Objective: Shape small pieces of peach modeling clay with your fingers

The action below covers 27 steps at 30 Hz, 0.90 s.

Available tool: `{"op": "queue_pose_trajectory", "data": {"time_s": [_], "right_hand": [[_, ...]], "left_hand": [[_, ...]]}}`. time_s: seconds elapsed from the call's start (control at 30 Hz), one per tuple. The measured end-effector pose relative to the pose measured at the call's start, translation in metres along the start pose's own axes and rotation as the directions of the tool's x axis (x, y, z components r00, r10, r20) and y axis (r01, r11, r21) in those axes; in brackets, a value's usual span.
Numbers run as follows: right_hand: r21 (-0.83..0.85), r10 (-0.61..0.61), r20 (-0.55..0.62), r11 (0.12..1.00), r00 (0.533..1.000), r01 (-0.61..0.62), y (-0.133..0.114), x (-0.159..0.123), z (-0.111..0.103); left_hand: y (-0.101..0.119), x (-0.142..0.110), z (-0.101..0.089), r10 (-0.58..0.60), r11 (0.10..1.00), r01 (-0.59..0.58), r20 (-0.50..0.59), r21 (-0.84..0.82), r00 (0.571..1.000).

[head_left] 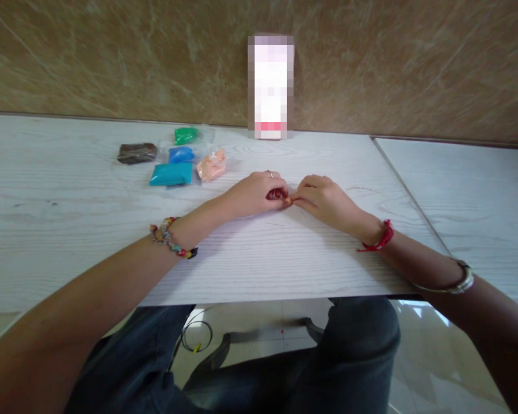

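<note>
A small orange lump of what looks like modelling clay [289,200] sits between the fingertips of both hands, just above the white table. My left hand [261,192], with a ring on one finger, pinches it from the left with thumb and forefinger. From the other side, my right hand [323,196] has its thumb and fingers closed at the lump's right end. Beyond my left hand lies a clear packet of peach clay [212,165]. Most of the lump is covered by the fingertips, so its shape is hard to make out.
Packets of turquoise [171,174], blue [181,154], green [185,135] and brown clay [137,153] lie at the back left of the white wood-grain table [90,213]. A blurred-out phone-shaped screen [270,86] leans upright against the brown wall. The table's front edge runs above my legs.
</note>
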State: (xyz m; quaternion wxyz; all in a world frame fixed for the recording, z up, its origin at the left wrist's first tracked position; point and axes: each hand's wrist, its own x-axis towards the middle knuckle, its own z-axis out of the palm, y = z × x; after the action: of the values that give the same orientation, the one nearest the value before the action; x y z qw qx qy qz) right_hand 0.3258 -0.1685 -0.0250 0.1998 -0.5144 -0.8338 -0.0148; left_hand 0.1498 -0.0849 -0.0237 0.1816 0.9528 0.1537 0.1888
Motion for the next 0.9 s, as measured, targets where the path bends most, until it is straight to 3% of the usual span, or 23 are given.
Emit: {"op": "queue_pose_trajectory", "data": {"time_s": [0.53,0.9], "right_hand": [[0.105,0.038,0.002,0.994,0.999,-0.038,-0.0009,-0.0007,-0.0044],[-0.063,-0.025,0.054,0.998,0.998,0.029,-0.0031,-0.0027,-0.0045]], "left_hand": [[0.0041,-0.0004,0.001,-0.016,1.0,0.016,-0.016,-0.012,1.0],[0.0017,-0.0003,-0.0026,-0.08,0.99,0.08,0.0,-0.119,0.997]]}}
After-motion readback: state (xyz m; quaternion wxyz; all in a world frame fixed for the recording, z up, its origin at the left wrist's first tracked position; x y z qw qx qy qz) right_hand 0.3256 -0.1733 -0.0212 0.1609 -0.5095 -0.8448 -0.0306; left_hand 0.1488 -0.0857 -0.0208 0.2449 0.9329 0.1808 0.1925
